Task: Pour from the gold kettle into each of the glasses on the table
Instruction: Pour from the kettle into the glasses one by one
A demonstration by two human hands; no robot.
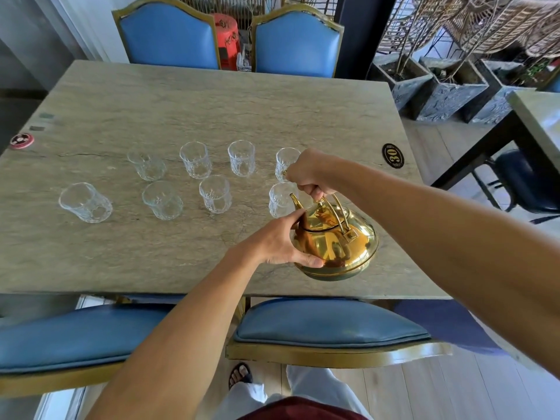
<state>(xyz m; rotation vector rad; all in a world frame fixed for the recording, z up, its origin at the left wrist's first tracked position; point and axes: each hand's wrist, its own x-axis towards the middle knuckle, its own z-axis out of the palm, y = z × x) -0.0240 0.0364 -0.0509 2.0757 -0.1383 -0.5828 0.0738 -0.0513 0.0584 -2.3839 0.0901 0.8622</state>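
Gold kettle (336,241) between both hands, right hand (309,174) gripping its top handle, left hand (278,242) cupping its side, glasses (216,194) just beyond

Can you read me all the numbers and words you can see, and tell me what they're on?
"30" in gold, on the small black oval plaque fixed to the grey stone table.
The round red and white sticker at the table's left edge: marks too blurred to read.
The red plastic stool behind the blue chairs: dark markings, unreadable.
The shiny gold metal kettle shows no writing.
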